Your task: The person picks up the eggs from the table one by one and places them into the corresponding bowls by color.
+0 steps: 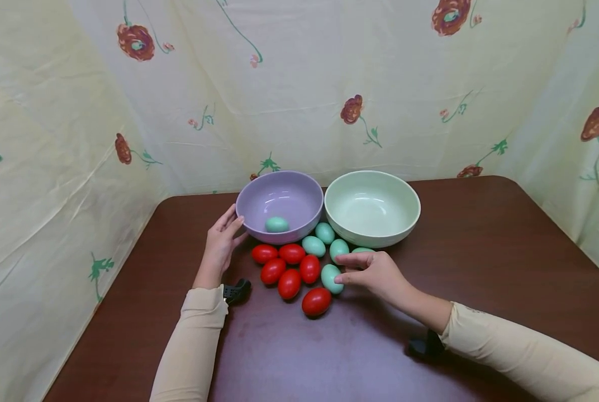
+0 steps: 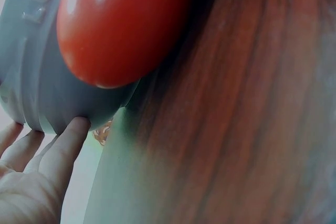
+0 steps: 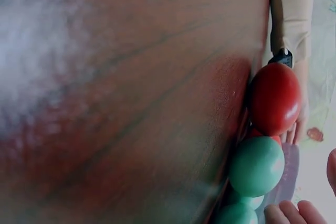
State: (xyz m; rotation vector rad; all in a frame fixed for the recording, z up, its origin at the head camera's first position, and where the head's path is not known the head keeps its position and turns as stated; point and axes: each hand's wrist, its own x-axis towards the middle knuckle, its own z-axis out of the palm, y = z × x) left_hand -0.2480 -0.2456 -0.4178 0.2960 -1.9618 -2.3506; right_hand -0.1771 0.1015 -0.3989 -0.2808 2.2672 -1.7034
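My left hand (image 1: 221,241) touches the outer left side of a purple bowl (image 1: 302,195) with outstretched fingers, its thumb near the rim. The left wrist view shows the fingertips against the bowl's wall (image 2: 44,93). One green egg (image 1: 277,225) lies inside that bowl. My right hand (image 1: 380,273) reaches in from the right, thumb and fingers apart, beside a green egg (image 1: 331,281) on the table. In the right wrist view a gap separates the thumb from the fingers, and they hold nothing visible. A pale green bowl (image 1: 372,239) stands to the right, nothing visible in it.
Several red eggs (image 1: 289,283) lie in front of the purple bowl, the nearest red egg (image 1: 317,302) slightly apart. Several more green eggs (image 1: 313,246) lie before the bowls, one partly behind my right hand. The brown table (image 1: 475,245) meets a flowered curtain (image 1: 299,123) behind.
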